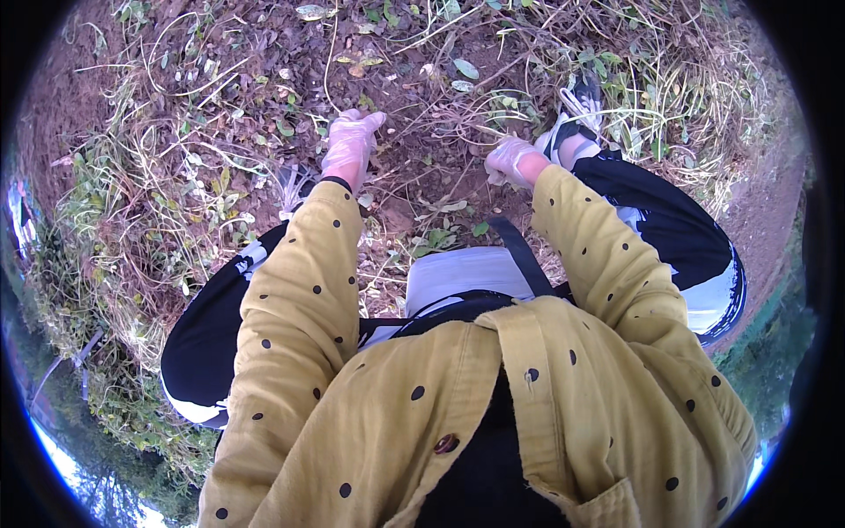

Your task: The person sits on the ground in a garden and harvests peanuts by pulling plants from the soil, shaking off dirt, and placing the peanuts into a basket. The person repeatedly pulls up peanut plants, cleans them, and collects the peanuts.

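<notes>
My left hand, in a thin clear plastic glove, is low over the soil with its fingers curled. A long thin plant stem runs down to these fingers and appears pinched there. To the right, beside my shoe, my right hand wears the same kind of glove. Its fingers are curled at the end of some dry stems, and whether it grips them is hidden. Bare brown soil with scattered leaves lies between the hands.
My shoes stand on either side. A pale flat-topped object with a dark strap sits between my legs. Tangled vines cover the ground at left, more cut or dried stems at upper right. Bare earth borders the right.
</notes>
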A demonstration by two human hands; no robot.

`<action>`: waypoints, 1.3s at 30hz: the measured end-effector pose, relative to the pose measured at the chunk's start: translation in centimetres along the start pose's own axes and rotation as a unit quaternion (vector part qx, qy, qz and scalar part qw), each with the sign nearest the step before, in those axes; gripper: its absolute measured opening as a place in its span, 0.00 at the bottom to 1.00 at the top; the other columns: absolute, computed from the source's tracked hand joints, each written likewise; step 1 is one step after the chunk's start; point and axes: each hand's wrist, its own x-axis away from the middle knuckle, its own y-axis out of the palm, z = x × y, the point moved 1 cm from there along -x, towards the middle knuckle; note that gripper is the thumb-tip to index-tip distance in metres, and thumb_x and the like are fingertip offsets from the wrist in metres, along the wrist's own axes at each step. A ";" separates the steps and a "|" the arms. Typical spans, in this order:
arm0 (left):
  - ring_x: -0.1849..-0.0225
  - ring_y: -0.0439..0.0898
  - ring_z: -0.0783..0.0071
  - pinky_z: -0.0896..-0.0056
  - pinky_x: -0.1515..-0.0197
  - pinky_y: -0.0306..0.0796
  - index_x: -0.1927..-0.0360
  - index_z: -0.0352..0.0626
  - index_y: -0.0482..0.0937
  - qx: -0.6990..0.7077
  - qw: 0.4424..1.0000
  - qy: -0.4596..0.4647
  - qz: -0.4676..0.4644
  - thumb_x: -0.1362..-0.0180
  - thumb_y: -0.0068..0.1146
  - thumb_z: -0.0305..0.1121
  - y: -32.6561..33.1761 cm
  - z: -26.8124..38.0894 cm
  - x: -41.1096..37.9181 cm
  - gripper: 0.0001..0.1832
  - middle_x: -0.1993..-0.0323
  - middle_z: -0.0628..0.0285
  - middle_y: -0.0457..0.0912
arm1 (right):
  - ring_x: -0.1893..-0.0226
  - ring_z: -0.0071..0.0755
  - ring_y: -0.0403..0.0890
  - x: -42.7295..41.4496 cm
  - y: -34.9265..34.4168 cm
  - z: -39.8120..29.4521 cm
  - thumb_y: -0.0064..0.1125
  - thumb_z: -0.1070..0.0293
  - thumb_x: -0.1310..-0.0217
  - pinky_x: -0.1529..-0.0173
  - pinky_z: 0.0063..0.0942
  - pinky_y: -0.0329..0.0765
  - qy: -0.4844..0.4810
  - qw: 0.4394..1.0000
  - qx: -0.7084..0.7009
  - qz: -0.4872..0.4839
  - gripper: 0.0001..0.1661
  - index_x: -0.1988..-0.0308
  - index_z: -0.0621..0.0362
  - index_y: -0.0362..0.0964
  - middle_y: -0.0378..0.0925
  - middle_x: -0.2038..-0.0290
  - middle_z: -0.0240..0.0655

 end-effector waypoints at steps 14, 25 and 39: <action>0.49 0.80 0.53 0.58 0.46 0.74 0.50 0.44 0.79 -0.571 0.807 0.073 -0.134 0.45 0.63 0.44 -2.0 -2.9 1.8 0.22 0.53 0.50 0.82 | 0.62 0.40 0.84 3.1 -5.7 -1.3 0.65 0.50 0.49 0.58 0.37 0.78 0.160 0.880 -0.409 0.179 0.30 0.52 0.61 0.78 0.83 0.64 0.45; 0.61 0.82 0.55 0.59 0.56 0.73 0.59 0.33 0.77 -0.352 0.936 0.008 -0.023 0.47 0.66 0.37 -1.1 -8.9 0.1 0.19 0.63 0.46 0.83 | 0.68 0.29 0.77 4.1 -6.2 -0.6 0.65 0.56 0.45 0.60 0.27 0.73 0.119 0.911 -0.288 0.272 0.26 0.53 0.65 0.74 0.80 0.67 0.38; 0.82 0.76 0.69 0.63 0.77 0.69 0.70 0.39 0.82 -0.195 0.980 -0.031 -0.021 0.53 0.70 0.30 -2.6 -9.6 -3.4 0.09 0.80 0.59 0.81 | 0.77 0.33 0.78 11.1 -10.1 0.0 0.60 0.45 0.46 0.70 0.30 0.75 0.126 0.959 -0.228 0.113 0.27 0.67 0.61 0.80 0.81 0.75 0.36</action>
